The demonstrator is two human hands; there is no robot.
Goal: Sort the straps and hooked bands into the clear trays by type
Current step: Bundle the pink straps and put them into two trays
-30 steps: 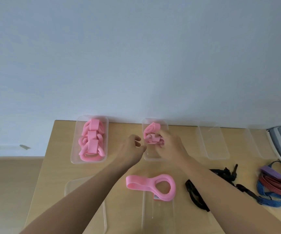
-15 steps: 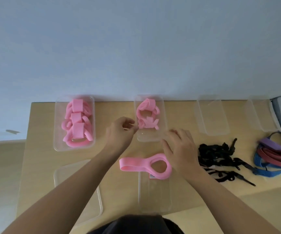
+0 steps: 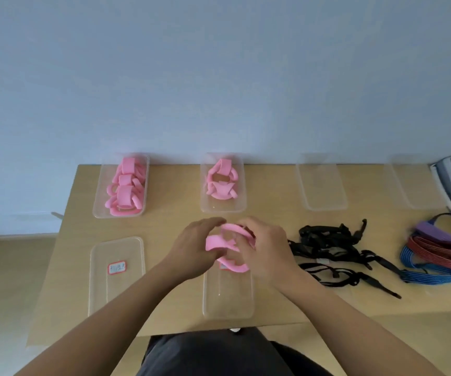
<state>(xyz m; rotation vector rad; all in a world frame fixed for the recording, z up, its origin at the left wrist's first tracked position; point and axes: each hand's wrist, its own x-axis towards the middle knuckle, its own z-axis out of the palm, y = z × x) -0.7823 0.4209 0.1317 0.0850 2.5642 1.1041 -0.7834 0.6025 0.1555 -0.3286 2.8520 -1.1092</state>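
Far left of the fingers and beyond them stands a full tray of pink bands. Nearer to the person, also on the left, lies a flat tray with a label. The left hand and the right hand meet over the table, and both curl round one pink band. It is bent into a loop between them, so I cannot tell its long axis, and both hands are equally near to it. Straight beyond the fingers is a middle tray with a few pink bands. Its near end is free, so I judge the band goes forward into it. Under the wrists lies a near tray. Right of the fingers lie black straps, near but apart from them, then coloured cords. Beyond these stand an empty tray and a last tray.
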